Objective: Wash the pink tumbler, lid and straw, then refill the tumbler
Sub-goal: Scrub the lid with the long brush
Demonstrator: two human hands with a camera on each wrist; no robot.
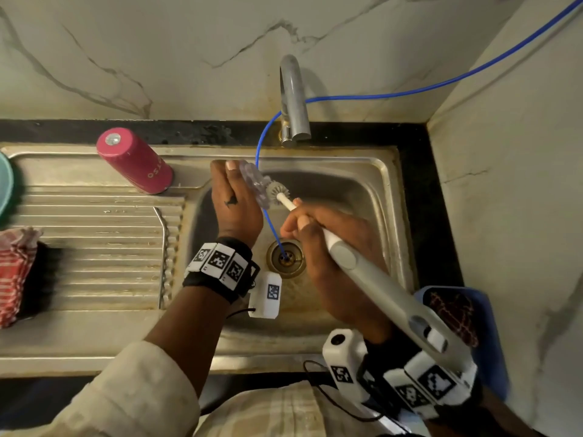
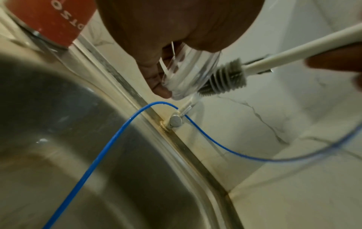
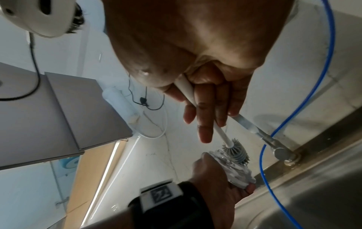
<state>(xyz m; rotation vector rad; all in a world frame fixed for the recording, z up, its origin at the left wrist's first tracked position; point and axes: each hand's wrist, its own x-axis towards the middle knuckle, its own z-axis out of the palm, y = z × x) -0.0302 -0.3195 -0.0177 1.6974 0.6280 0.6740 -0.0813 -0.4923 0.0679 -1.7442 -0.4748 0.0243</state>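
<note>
Currently lid-scrubbing step. Left hand [image 1: 235, 200] grips the clear lid [image 1: 255, 184] by its rim, fingers curled round it, held over the back-left part of the sink [image 1: 388, 171] basin, just in front of the tap [image 1: 293, 99]. Right hand [image 1: 328, 241] is wrapped round the white stem of the bottle brush [image 1: 347, 257], fingers clenched on it, grey silicone brush head [image 1: 278, 191] touching the lid's face. Pink tumbler [image 1: 134, 160] stands upside down on the drainboard near the sink's back-left edge, well apart from the hands. Straw not identifiable in any view. No water visibly running from the tap.

To do it well, my read: keep the lid pinched at the edge so the brush reaches the whole face, rotate the lid rather than the brush, work the bristles into the straw hole and the rim groove. Short strokes; long handle gives leverage, so a hard push could flick the wet lid out of the fingers. Stay over the basin so a drop lands inside. Blue tube [image 1: 268, 216] runs right beside the lid down to the drain [image 1: 285, 257]; avoid snagging it. Rinse both sides after.
</note>
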